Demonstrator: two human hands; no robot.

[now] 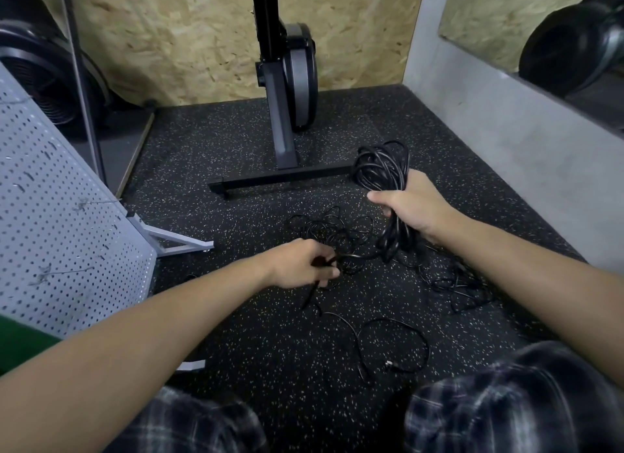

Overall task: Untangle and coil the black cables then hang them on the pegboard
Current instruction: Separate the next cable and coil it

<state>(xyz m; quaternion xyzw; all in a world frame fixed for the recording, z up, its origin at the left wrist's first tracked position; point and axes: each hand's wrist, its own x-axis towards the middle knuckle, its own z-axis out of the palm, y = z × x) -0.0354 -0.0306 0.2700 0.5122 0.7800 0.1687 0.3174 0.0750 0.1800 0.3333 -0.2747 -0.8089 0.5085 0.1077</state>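
R hand (410, 204) fingers are curling around a thick coil of black cable (381, 167), holding it above the floor (236, 155). L hand (300, 263) is pinching a cable end (326, 261) leading toward the coil. Tangled thin cables (332, 231) are lying on the floor between both hands. Gray pegboard (50, 196) is standing at left w/ hooks.

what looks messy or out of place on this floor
A snarl of thin black cables sprawls over the speckled black rubber floor, unsorted, with another loose loop nearer the camera. Only the thick black coiled bundle in the right hand is gathered; the left hand grips one strand.
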